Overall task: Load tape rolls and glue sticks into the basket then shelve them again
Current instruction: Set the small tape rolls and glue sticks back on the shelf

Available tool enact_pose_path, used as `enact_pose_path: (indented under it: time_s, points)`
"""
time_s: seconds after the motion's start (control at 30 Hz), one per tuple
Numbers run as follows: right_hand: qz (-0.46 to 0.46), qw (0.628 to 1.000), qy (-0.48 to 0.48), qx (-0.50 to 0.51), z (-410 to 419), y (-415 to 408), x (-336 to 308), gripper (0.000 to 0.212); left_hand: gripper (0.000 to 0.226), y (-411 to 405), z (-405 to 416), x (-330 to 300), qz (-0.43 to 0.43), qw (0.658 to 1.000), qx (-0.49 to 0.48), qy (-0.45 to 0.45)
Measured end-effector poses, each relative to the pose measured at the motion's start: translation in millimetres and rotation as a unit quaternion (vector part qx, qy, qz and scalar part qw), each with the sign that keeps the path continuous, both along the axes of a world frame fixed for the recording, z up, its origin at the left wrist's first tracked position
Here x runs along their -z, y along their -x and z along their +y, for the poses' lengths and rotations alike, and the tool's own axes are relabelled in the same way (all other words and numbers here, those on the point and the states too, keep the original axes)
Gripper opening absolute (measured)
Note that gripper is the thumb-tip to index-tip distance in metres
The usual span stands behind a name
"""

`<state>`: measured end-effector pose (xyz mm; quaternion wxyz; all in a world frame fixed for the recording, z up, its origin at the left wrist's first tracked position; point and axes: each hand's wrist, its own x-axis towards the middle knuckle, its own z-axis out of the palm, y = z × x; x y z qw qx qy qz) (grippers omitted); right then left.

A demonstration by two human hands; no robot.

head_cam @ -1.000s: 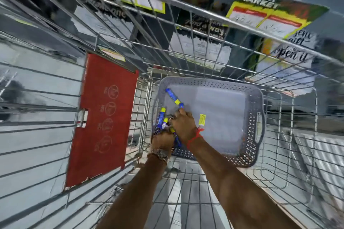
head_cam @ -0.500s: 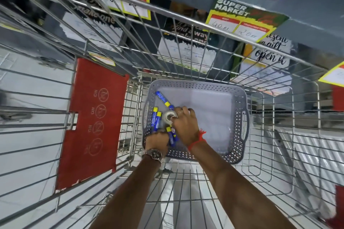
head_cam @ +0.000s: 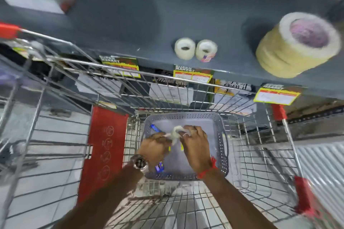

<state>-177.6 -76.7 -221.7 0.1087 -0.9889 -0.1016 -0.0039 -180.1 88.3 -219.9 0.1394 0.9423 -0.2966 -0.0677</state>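
Note:
A grey perforated basket (head_cam: 222, 147) sits inside a wire shopping cart (head_cam: 167, 76). Both my hands are over it. My right hand (head_cam: 196, 147) pinches a small clear tape roll (head_cam: 175, 133) by its rim. My left hand (head_cam: 154, 148) is closed around blue glue sticks (head_cam: 155, 128), and their other ends (head_cam: 159, 167) stick out below the fist. Yellow caps show between the two hands. The tape roll touches my left knuckles. Motion blur hides how many sticks I hold.
Above the cart runs a dark grey shelf (head_cam: 130, 24) with two small clear tape rolls (head_cam: 185, 48) and a stack of large yellowish tape rolls (head_cam: 297, 44) at the right. Yellow price tags (head_cam: 192, 76) hang on its edge. The cart's red flap (head_cam: 104, 147) is at the left.
My head has tilted up, so the shelf and its tape rolls have come into view. Both hands have risen slightly and moved toward the basket's middle, with the roll and sticks in them.

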Motion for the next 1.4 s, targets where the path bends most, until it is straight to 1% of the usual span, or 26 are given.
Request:
enact_pose_path:
  time_s: [0.07, 0.1, 0.13, 0.2, 0.23, 0.33, 0.4, 0.47, 0.53, 0.6, 0.77, 0.87, 1.13, 1.23, 1.33, 1.4]
  points:
    - [-0.023, 0.999, -0.038, 0.028, -11.5, 4.2, -15.7, 0.027, 0.032, -3.7, 6.3, -26.8, -0.074, 0.996, 0.018, 0.053]
    - [-0.032, 0.995, -0.078, 0.046, -16.1, 5.8, -25.8, 0.029, 0.031, -5.4, 9.1, -40.6, -0.109, 0.991, 0.023, 0.076]
    - [-0.043, 0.989, -0.120, 0.071, -19.1, 6.2, -36.4, 0.031, 0.037, -8.7, 12.5, -49.4, -0.148, 0.984, 0.025, 0.096]
    - [-0.082, 0.975, -0.177, 0.107, -23.9, 3.7, -62.2, 0.034, 0.052, -18.7, 17.5, -73.2, -0.187, 0.975, 0.025, 0.119]
    - [-0.107, 0.969, -0.189, 0.114, -25.5, 0.6, -76.6, 0.034, 0.052, -25.7, 17.8, -86.7, -0.194, 0.973, 0.017, 0.124]
    - [-0.178, 0.958, -0.192, 0.116, -29.3, -20.0, -116.9, 0.031, 0.032, -51.7, 7.3, -128.8, -0.235, 0.961, -0.052, 0.133]
    - [-0.208, 0.951, -0.193, 0.121, -30.3, -40.3, -141.5, 0.030, 0.025, -71.9, -6.0, -153.5, -0.271, 0.942, -0.092, 0.175]
    - [-0.228, 0.947, -0.189, 0.124, -30.8, -62.1, -162.4, 0.025, 0.020, -92.3, -18.1, -170.1, -0.297, 0.928, -0.103, 0.199]
    - [-0.218, 0.950, -0.182, 0.127, -31.1, -84.0, -178.2, 0.023, 0.019, -111.2, -25.6, -177.9, -0.289, 0.931, -0.119, 0.190]
    - [-0.189, 0.960, -0.164, 0.128, -30.6, -103.9, -186.8, 0.023, 0.021, -124.8, -29.0, -177.9, -0.278, 0.934, -0.134, 0.182]
    - [-0.154, 0.977, -0.105, 0.107, -26.3, -131.2, -188.2, 0.028, 0.020, -141.1, -29.1, -169.9, -0.224, 0.943, -0.169, 0.177]
    - [-0.130, 0.981, -0.084, 0.116, -22.8, -138.6, -186.0, 0.020, 0.019, -144.1, -31.5, -169.3, -0.205, 0.948, -0.179, 0.167]
    - [-0.114, 0.980, -0.090, 0.138, -16.5, -149.1, -179.4, 0.029, 0.020, -151.6, -40.2, -166.4, -0.179, 0.955, -0.184, 0.148]
    - [-0.094, 0.975, -0.134, 0.153, -17.9, -146.2, -179.8, 0.029, 0.021, -152.2, -40.9, -163.5, -0.181, 0.953, -0.188, 0.156]
    - [-0.095, 0.979, -0.127, 0.131, -16.9, -142.3, -179.5, 0.028, 0.025, -153.6, -42.1, -165.3, -0.165, 0.953, -0.197, 0.157]
    - [-0.102, 0.979, -0.116, 0.135, -16.1, -142.0, -180.3, 0.030, 0.029, -154.1, -42.3, -165.6, -0.158, 0.953, -0.203, 0.160]
